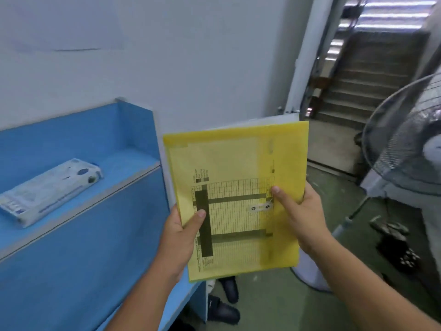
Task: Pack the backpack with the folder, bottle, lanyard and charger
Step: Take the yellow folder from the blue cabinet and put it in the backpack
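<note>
I've got left hand (181,232) and right hand (303,218) both clamped on the yellow folder (238,161), thumbs on front, one per side edge, held up between them. Left of the grip: white box (50,189) on blue shelf (128,162). Right: fan (401,149). Beyond: stairs (372,75).

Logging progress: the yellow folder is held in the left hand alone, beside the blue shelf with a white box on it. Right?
No: the head view shows both the left hand and the right hand holding the yellow folder, beside the blue shelf with the white box on it.
</note>
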